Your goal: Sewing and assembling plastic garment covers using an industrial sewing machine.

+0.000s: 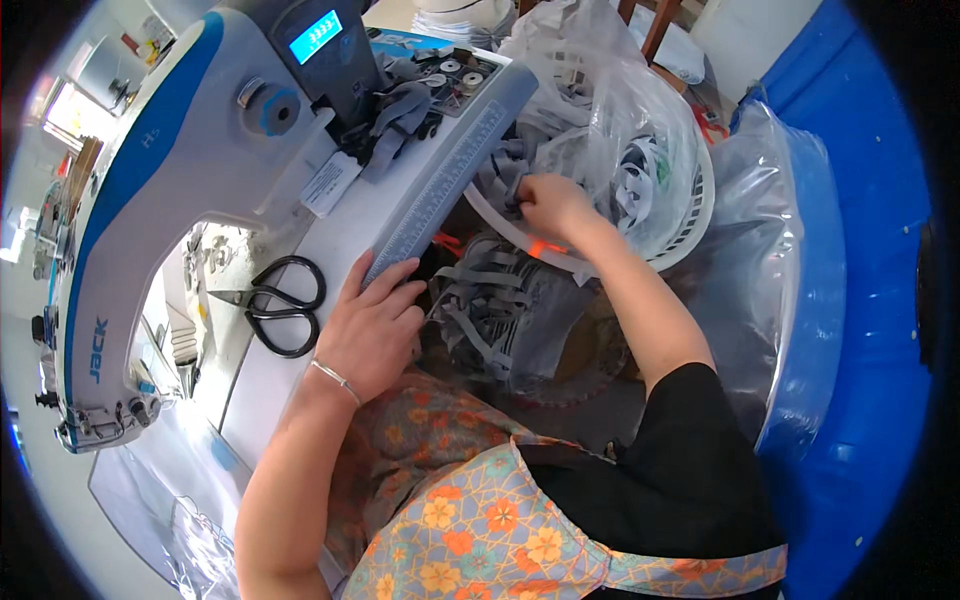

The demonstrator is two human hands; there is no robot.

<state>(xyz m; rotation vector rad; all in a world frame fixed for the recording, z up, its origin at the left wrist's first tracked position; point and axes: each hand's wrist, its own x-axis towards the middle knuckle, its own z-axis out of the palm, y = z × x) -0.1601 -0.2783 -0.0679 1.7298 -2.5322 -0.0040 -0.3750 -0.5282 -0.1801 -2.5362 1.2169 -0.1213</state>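
Note:
My left hand [370, 325] rests on the front edge of the sewing table, fingers stretched out over the ruler strip [440, 180], holding nothing. A pair of black-handled scissors [285, 305] lies on the table beside it. My right hand [553, 208] reaches over the near rim of a white plastic basket [705, 190]. Its fingers are closed on a grey fabric strip [510, 178] at the basket's left side; the fingertips are partly hidden. Clear plastic bagging [610, 110] lines the basket, with white and grey strips inside.
A white and blue sewing machine [150, 150] stands at left. Spools and grey scraps fill a tray [455, 80] at the table's far end. Bundled grey straps [480, 305] lie below the table edge. Large clear plastic bags [760, 250] and a blue sheet [880, 300] stand at right.

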